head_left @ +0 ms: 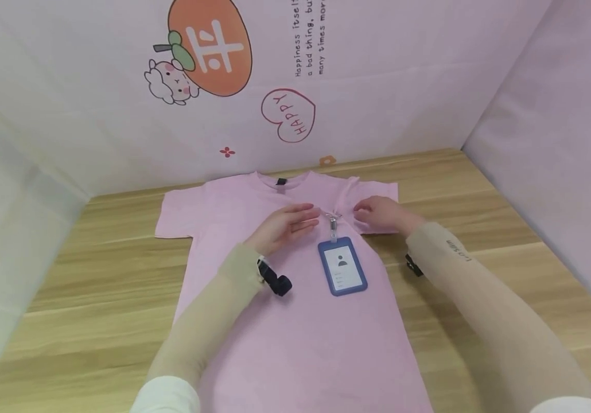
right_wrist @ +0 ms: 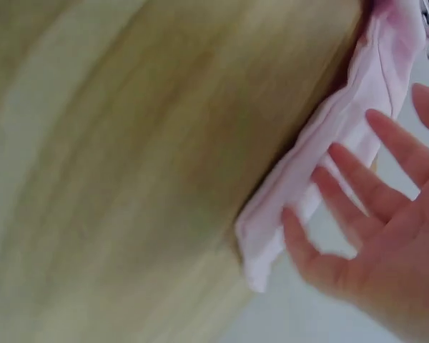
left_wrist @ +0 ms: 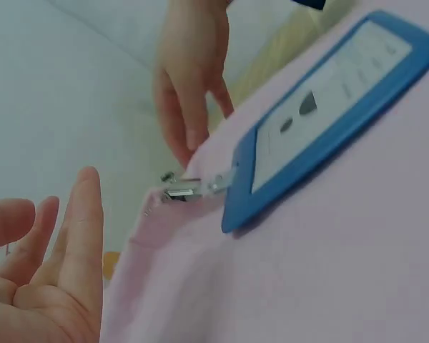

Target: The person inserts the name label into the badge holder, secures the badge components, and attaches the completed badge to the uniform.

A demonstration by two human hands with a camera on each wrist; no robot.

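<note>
A pink T-shirt [head_left: 295, 332] lies spread on the wooden table, its collar toward the back wall. On its right chest side a blue badge holder [head_left: 342, 266] with a white card hangs from a metal clip [head_left: 333, 222], which sits at a raised fold of the fabric. My left hand [head_left: 287, 225] is just left of the clip with fingers extended and nothing in them. To the right of the fold, my right hand [head_left: 380, 213] hovers over the sleeve. In the right wrist view its fingers [right_wrist: 357, 179] are spread beside the sleeve [right_wrist: 329, 143], holding nothing.
The wooden table [head_left: 115, 298] shows on both sides of the shirt. Behind it rises a white printed cloth wall [head_left: 378, 103], with further cloth walls at left and right. A black tag [head_left: 282, 181] lies inside the collar.
</note>
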